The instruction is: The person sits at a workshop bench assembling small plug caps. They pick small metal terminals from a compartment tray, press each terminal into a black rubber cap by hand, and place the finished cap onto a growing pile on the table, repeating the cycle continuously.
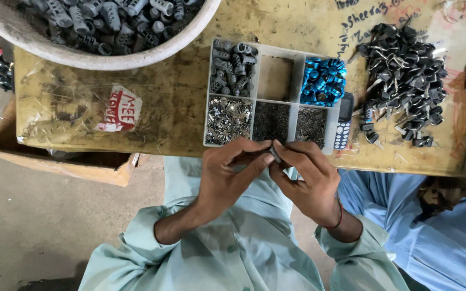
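A small workshop for putting little parts together. Shown by a scratched, stained yellow worktable with scribbles on it. In the middle, a plastic tray split into boxes of tiny metal bits, grey plugs and shiny blue rings. Far left, a big bowl full of grey parts. On the right, a heap of black pieces. Bare concrete floor below, with a worn cardboard box.

Both hands pinch one small metal part

The left hand and right hand meet on a small grey part just below the compartment tray on the workbench.
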Available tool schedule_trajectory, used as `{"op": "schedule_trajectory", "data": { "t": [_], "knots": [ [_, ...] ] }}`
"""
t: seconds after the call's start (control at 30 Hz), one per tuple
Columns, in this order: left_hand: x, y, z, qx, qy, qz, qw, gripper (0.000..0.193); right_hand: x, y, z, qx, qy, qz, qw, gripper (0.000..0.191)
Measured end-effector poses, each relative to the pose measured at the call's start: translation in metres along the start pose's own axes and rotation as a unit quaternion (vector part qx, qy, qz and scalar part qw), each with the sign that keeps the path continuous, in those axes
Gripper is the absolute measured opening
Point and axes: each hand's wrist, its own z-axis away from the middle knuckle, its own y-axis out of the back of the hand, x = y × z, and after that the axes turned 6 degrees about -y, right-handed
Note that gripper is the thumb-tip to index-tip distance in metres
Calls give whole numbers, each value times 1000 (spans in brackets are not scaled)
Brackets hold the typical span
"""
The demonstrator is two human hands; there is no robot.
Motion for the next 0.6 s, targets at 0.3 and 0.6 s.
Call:
{"op": "schedule_trajectory", "data": {
  "t": [0.3, 0.6],
  "knots": [
    [-8, -7, 6, 35, -96, -69, 992, 23, 13, -9, 11, 64, 44, 15, 997, 39],
    [-9, 12, 1, -63, -329, -224, 915, 35, 15, 9, -3, -56, 4, -28, 998, 40]
  ]
}}
